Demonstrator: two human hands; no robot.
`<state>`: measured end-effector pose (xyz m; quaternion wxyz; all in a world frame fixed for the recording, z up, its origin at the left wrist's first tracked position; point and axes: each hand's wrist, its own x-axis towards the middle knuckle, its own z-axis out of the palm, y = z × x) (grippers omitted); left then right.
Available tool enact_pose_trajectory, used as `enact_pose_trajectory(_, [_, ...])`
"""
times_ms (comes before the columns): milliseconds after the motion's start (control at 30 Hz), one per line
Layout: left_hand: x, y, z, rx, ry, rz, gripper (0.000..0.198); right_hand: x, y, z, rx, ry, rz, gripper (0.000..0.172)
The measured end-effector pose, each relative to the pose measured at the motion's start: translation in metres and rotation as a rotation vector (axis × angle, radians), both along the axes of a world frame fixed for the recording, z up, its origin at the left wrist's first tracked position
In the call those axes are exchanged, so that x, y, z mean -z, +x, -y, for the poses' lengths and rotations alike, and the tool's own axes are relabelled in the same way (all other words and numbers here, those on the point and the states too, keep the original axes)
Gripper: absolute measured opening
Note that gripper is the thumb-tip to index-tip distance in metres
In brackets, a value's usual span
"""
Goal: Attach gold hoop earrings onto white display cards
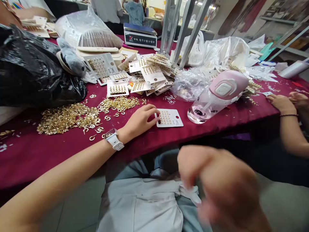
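Note:
My left hand, with a white smartwatch on its wrist, rests on the dark red tablecloth. Its curled fingertips press the left edge of a white card of gold earrings. Loose gold hoop earrings lie spread just left of that hand. My right hand is down near my lap, below the table edge, close to the camera and smeared by motion. Its fingers look curled, but I cannot make out whether it holds anything.
A heap of filled earring cards lies behind. A clear bottle with a pink lid lies on its side at right. A black plastic bag fills the left. Another person's hands rest at the right edge. A scale stands at the back.

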<state>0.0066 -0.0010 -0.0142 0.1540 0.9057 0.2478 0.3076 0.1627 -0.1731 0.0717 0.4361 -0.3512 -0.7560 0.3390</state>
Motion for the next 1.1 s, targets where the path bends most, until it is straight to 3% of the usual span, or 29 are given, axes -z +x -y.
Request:
enact_pose_trajectory(100, [0.0, 0.0, 0.001, -0.033, -0.005, 0.002, 0.019, 0.021, 0.012, -0.05, 0.224, -0.056, -0.168, 0.016])
enact_pose_trajectory(233, [-0.002, 0.001, 0.0, -0.054, 0.004, -0.013, 0.019, 0.047, 0.035, -0.111, 0.313, -0.141, -0.224, 0.023])
enact_pose_trajectory(300, [-0.002, 0.002, -0.001, -0.048, 0.018, -0.029, 0.018, 0.056, 0.044, -0.135, 0.398, -0.098, -0.101, 0.021])
enact_pose_trajectory(433, [-0.002, 0.004, -0.003, -0.051, 0.054, -0.058, 0.019, 0.068, 0.053, -0.167, 0.817, 0.101, 0.314, 0.009])
enact_pose_trajectory(500, [-0.001, 0.005, -0.003, -0.059, 0.08, -0.071, 0.019, 0.076, 0.055, -0.175, 0.944, 0.162, 0.508, 0.015])
enact_pose_trajectory(700, [0.003, 0.009, -0.003, -0.06, 0.119, -0.108, 0.022, 0.096, 0.064, -0.183, 0.896, 0.185, 0.654, 0.026])
enact_pose_trajectory(1100, [0.002, 0.012, -0.009, -0.071, 0.056, -0.117, 0.016, 0.104, 0.061, -0.193, 0.803, 0.192, 0.741, 0.02])
